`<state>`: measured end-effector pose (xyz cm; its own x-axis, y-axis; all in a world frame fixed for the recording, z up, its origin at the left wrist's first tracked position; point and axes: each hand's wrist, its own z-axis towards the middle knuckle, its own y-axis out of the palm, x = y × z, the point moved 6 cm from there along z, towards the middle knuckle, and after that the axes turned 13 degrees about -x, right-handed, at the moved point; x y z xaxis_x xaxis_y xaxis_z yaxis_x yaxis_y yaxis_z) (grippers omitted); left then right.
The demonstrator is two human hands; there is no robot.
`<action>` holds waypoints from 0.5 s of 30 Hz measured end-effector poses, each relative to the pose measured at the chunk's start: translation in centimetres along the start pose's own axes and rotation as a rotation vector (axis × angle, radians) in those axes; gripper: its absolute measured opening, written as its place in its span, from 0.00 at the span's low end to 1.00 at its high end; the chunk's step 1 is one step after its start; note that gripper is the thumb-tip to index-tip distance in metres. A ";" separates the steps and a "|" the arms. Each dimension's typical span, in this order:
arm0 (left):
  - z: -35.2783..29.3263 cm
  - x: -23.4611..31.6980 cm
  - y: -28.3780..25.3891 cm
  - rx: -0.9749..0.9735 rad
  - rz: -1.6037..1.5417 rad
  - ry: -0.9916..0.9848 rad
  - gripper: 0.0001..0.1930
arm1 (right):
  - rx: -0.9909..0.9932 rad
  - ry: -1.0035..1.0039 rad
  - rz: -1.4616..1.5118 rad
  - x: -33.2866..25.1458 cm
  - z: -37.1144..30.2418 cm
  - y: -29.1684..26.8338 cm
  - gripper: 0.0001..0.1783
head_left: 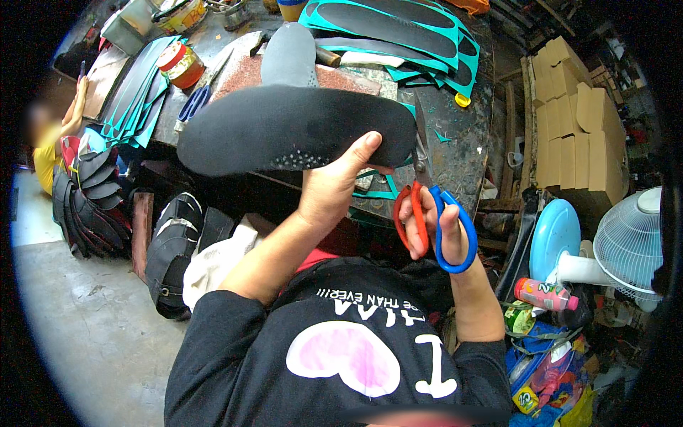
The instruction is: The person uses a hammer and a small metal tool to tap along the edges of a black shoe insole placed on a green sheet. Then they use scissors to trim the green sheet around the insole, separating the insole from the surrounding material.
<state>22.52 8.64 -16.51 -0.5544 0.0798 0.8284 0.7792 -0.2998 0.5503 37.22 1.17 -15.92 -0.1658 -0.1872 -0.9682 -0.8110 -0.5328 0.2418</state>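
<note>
My left hand (pixel 339 174) grips a black shoe insole (pixel 284 128), thumb on top near its right end, fingers mostly hidden beneath. The insole is held up in front of the table, with a patch of small pale dots on its near edge. In my right hand (pixel 442 224) is a pair of scissors (pixel 423 171) with one red and one blue handle loop. Its blades point away from me, right beside the insole's right end, where a bit of teal edge shows. Whether the blades touch that edge I cannot tell. Behind lies a grey insole-shaped piece (pixel 289 57) on the worktable (pixel 466 153).
Black sheets with teal edges (pixel 391 28) are piled at the back; more teal-edged sheets (pixel 139 89) lie left. A red-lidded jar (pixel 181 65) and dark-blue-handled scissors (pixel 193 104) sit nearby. A fan (pixel 629 242) and cardboard pieces (pixel 580 132) stand right. Another person (pixel 48 153) is far left.
</note>
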 end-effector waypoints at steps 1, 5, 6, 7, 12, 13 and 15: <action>0.1 0.2 -0.4 0.000 0.009 -0.019 0.13 | -0.003 0.064 -0.010 0.2 -0.3 -0.2 0.49; 0.6 1.0 -1.4 -0.041 0.042 -0.100 0.14 | -0.037 0.141 -0.022 0.4 -1.4 -0.7 0.51; 0.7 1.2 -1.6 -0.055 0.045 -0.113 0.14 | -0.035 0.152 -0.041 0.4 -1.6 -0.8 0.51; 0.8 1.4 -1.7 -0.078 0.043 -0.134 0.14 | -0.030 0.171 -0.067 0.3 -1.8 -0.9 0.51; 1.3 3.4 -2.6 -0.105 0.305 -0.087 0.16 | -0.045 0.154 -0.090 -0.9 -2.4 -0.9 0.42; 1.2 3.4 -2.6 -0.138 0.277 -0.112 0.16 | -0.038 0.164 -0.090 -0.9 -2.4 -0.9 0.43; 1.2 3.3 -2.7 -0.174 0.236 -0.202 0.15 | -0.035 0.140 -0.092 -1.1 -2.3 -0.9 0.43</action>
<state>18.98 10.86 -15.13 -0.2830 0.1701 0.9439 0.8077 -0.4885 0.3301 39.41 -0.09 -14.94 -0.0103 -0.2482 -0.9687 -0.7986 -0.5810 0.1574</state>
